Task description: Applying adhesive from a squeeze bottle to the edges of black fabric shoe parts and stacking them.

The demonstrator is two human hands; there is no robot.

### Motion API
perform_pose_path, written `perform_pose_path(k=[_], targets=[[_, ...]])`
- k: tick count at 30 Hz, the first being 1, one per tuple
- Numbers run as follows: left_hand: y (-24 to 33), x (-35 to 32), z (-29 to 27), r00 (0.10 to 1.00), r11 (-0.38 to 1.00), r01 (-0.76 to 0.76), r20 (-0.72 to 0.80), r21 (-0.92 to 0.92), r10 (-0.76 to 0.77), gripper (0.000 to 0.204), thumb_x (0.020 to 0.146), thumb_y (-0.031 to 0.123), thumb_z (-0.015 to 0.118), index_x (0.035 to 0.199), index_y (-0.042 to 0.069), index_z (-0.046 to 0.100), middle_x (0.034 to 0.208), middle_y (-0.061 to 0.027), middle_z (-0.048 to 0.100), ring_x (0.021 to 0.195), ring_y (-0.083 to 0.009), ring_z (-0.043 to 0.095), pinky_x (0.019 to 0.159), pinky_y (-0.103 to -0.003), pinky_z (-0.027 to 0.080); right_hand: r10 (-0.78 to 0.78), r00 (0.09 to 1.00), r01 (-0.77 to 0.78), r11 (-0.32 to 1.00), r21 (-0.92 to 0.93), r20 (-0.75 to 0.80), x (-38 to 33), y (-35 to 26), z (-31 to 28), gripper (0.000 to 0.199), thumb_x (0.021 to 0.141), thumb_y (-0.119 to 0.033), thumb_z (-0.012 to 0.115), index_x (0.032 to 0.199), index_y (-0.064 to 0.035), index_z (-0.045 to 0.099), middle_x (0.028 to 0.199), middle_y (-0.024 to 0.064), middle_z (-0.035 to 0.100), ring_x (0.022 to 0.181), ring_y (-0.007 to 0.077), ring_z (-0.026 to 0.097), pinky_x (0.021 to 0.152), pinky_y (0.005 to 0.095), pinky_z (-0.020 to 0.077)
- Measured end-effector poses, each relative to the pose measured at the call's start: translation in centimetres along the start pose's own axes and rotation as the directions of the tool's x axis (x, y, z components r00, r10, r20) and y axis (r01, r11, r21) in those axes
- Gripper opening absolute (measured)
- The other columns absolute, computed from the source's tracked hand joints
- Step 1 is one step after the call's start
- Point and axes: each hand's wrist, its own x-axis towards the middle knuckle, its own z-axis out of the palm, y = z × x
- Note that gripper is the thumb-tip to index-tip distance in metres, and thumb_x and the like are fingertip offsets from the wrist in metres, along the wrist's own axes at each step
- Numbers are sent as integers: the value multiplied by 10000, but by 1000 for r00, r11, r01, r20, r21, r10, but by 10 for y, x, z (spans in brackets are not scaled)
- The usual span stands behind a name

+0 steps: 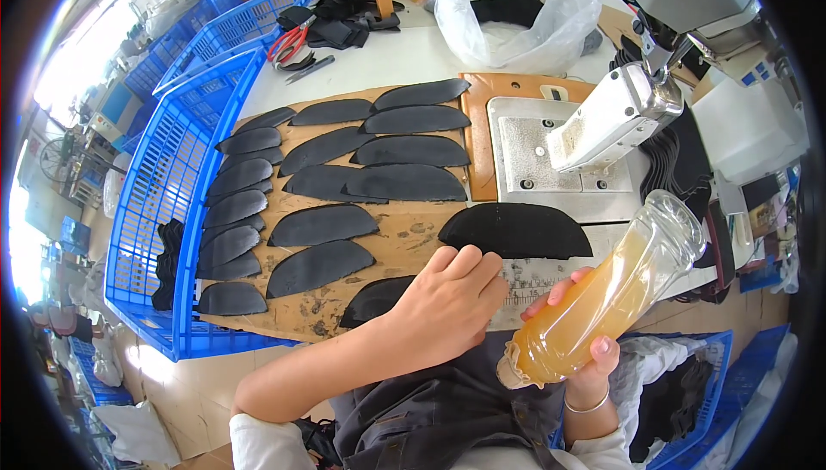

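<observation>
My right hand (590, 367) is wrapped round a clear bottle (594, 307) of amber liquid. The bottle is tilted, its tan-crusted end low towards my body and its clear end up to the right. Left of it, my left hand (460, 294) is closed, fingers curled down; what they hold, if anything, is hidden. Just beyond that hand lies a black half-moon fabric piece (516, 231). Another dark piece (376, 300) is partly covered by my left forearm. Several shiny dark curved pieces (323, 268) lie in overlapping rows on the brown board (404, 242).
A white machine arm (615, 117) stands at the right on a metal plate (508, 156). A blue basket (183, 212) borders the board's left side. Red-handled scissors (291, 43) and black scraps (340, 27) lie at the back, near an open plastic bag (525, 40).
</observation>
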Motion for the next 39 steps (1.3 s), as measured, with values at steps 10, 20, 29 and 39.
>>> perform_pose_path(k=[10,20,29,39], targets=[[-5,-5,1,994,991,-50,-108,-124,36,267,630,166,733,832,93,574,998,-20,529,936,-197,451,836,-331,350,24,1000,-26,989,149,20,-3,1,-7,751,694,-357,736,1274,-50,371,1029,152,533,955,348,597,798,445,520],[-1,-12,-4,939,965,149,-276,-215,-207,260,633,159,755,771,77,550,1070,-57,540,1016,-257,483,873,-387,361,92,995,-101,969,225,49,-1,3,-6,743,674,-386,688,1257,-38,387,1024,153,546,951,346,599,863,467,497],[0,-46,0,796,833,253,-384,-491,-468,220,686,70,747,768,75,544,1101,-88,570,1012,-298,500,857,-369,394,142,978,-178,951,252,154,13,19,20,764,655,-382,710,1252,-35,385,1034,157,553,948,352,604,930,495,461],[-61,-192,-113,318,579,106,-524,-808,-790,102,823,8,603,798,33,507,1070,-110,601,882,-85,540,765,-216,423,108,991,-111,993,35,80,9,17,37,787,689,-461,690,1265,-47,350,995,124,515,899,287,600,934,489,459]])
